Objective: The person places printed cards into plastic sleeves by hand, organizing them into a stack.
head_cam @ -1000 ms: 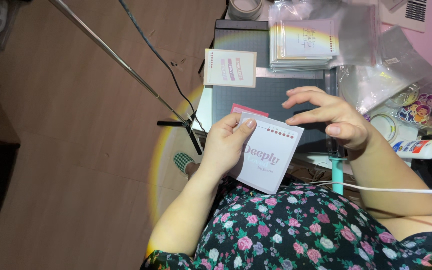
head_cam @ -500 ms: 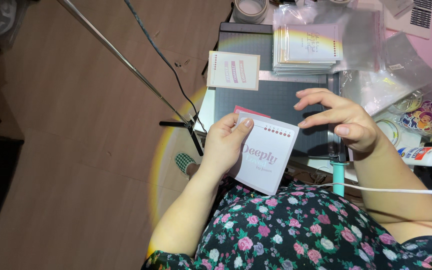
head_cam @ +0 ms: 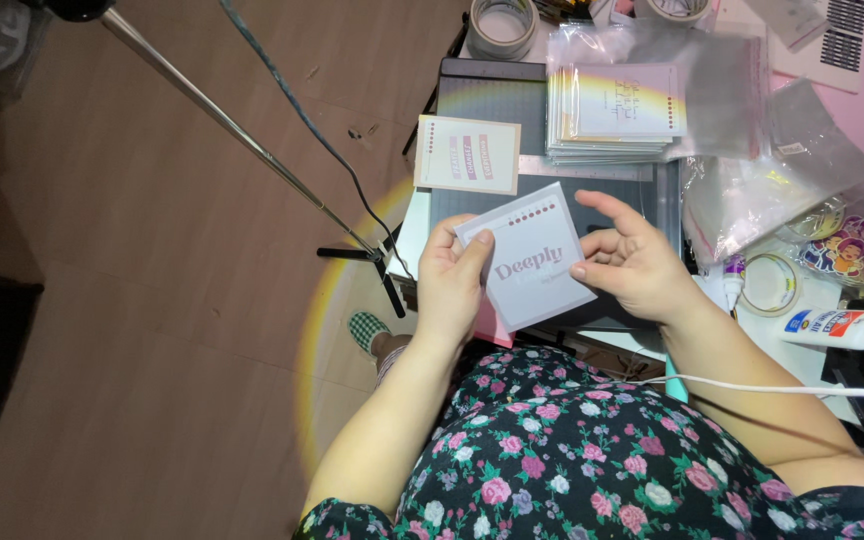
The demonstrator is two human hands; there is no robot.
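I hold a pale grey card (head_cam: 535, 257) with a row of small dots along its top edge and dark pink script across its middle. My left hand (head_cam: 452, 285) has its grip shut on the card's left edge, thumb on the face and fingers behind. My right hand (head_cam: 632, 265) meets the card's right edge with the thumb tip, and its grip is half open, the fingers curled loosely and spread above that edge. Behind the card, a pink sheet (head_cam: 495, 330) peeks out at the lower left corner; I cannot tell whether my left grip pinches it too.

The card hovers just above the dark cutting mat (head_cam: 487, 105), which lies on the bench. Beyond the card, on the mat's left edge, rests a cream card with coloured stripes (head_cam: 467, 154). Farther past the card, to the right, sits a stack of cards in clear sleeves (head_cam: 617, 115). Right of the card lie crumpled clear bags (head_cam: 767, 190), a ring of tape (head_cam: 770, 284), a white glue bottle (head_cam: 842, 327) and cartoon stickers (head_cam: 857, 250). A white cable (head_cam: 782, 388) crosses over my right forearm, nearer me than the card.
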